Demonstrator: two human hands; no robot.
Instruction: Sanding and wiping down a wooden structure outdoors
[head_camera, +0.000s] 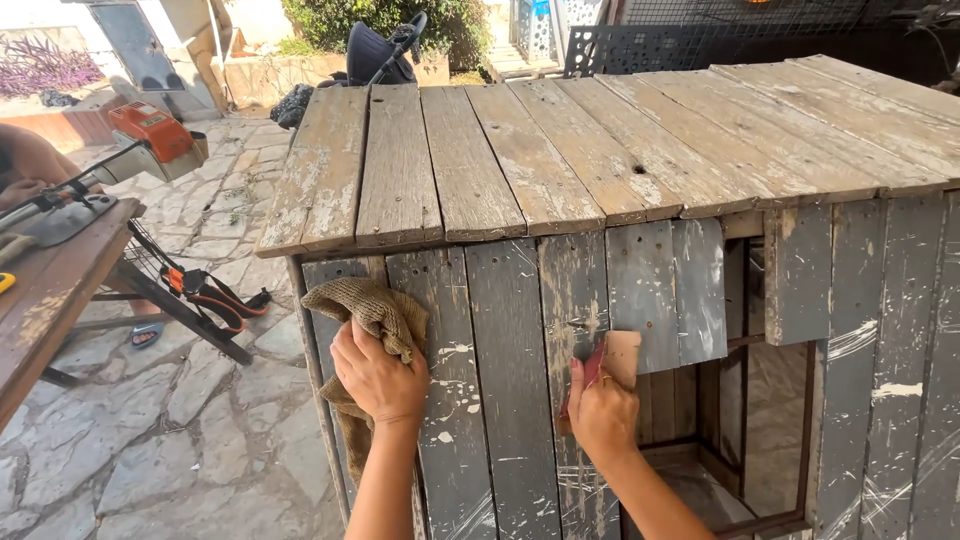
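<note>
While my left hand clutches a burlap rag against the grey plank wall, my right hand presses sandpaper flat nearby.

The wooden hutch stood on the stone floor. Against the hutch's front boards, the left hand pressed a cloth near its left corner; the right hand held sandpaper further right, beside the hutch's opening. Left of the hutch stood a desk; a chainsaw lay behind the desk. A stroller stood behind the hutch.
</note>
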